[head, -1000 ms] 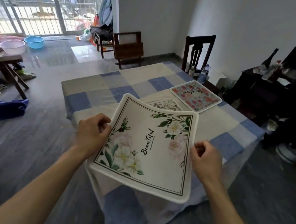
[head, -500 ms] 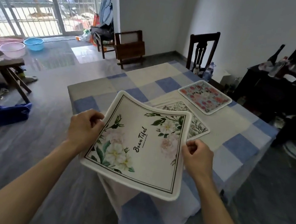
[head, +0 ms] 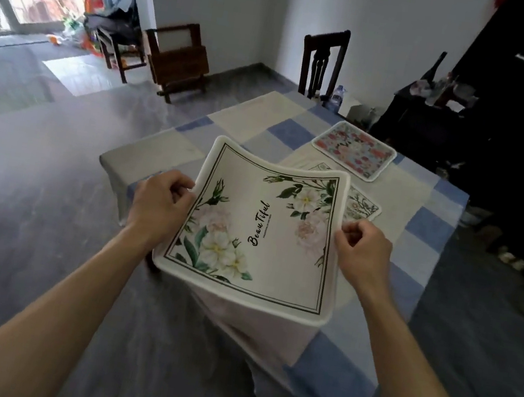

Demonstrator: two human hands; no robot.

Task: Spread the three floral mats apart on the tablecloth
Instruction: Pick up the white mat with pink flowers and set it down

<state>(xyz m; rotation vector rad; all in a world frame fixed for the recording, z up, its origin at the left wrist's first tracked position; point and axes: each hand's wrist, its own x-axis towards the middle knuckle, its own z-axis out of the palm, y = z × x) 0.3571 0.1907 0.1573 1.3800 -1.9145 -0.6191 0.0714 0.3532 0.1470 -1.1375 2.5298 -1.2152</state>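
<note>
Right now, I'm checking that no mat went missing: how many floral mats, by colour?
White mat, white flowers, held by left hand and right hand: 1
Pink-flowered mat on tablecloth: 1
Pale leaf-print mat, partly hidden: 1
Total: 3

"Beau Tiful" on white mat (head: pixel 268 233)

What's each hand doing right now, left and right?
Left hand: grips the left edge of the white floral mat.
Right hand: grips the mat's right edge.

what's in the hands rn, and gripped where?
The white floral mat, held up by both side edges: the left hand pinches its left edge, and the right hand pinches its right edge.
</note>
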